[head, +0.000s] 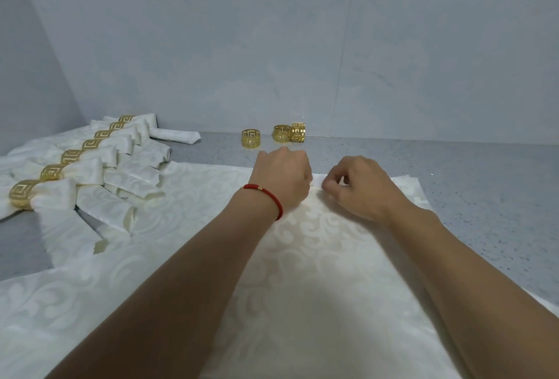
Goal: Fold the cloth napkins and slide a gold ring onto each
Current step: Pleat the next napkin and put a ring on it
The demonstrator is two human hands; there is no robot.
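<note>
A cream patterned napkin (302, 263) lies spread flat on the grey counter (484, 197) before me. My left hand (281, 179), with a red bracelet at the wrist, and my right hand (357, 188) both pinch its far edge, close together near the middle. Three loose gold rings stand beyond the hands by the wall: one ring (251, 138) on the left, a second ring (282, 133) and a third ring (298, 132) touching each other. On the left lies a row of several folded napkins (90, 173), each held in a gold ring (22, 194).
Another flat napkin (60, 303) lies under or beside the spread one at the lower left. One rolled napkin without a ring (175, 135) sits behind the row. A pale tiled wall (272, 46) rises right behind the counter.
</note>
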